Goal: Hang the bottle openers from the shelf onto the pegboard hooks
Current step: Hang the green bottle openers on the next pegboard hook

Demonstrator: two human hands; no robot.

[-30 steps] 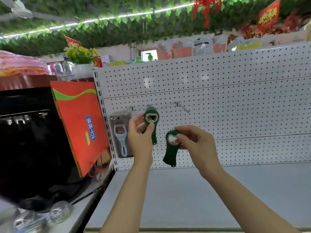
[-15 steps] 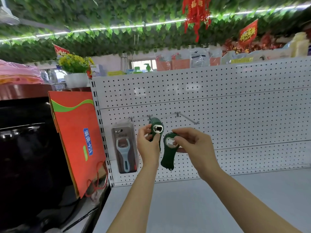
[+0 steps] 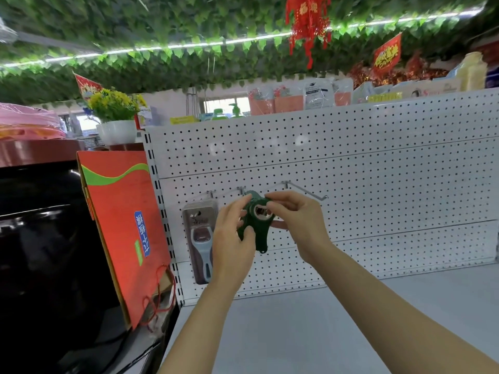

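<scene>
At the pegboard (image 3: 378,163), middle hook (image 3: 241,189): right hand (image 3: 295,218) and left hand (image 3: 232,233) are pinching overlapping green bottle openers (image 3: 256,225); risk, one opener is likely slipping to the shelf (image 3: 351,319) if its hole misses the hook.

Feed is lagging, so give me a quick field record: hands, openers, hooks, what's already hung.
left hand: gripping a green bottle opener low down
right hand: pinching the front green bottle opener at its head
openers: two green ones, overlapping at the middle hook; seated or not, cannot tell
right hook: bare
already hung: packaged opener on the left hook
shelf: no openers visible
</scene>
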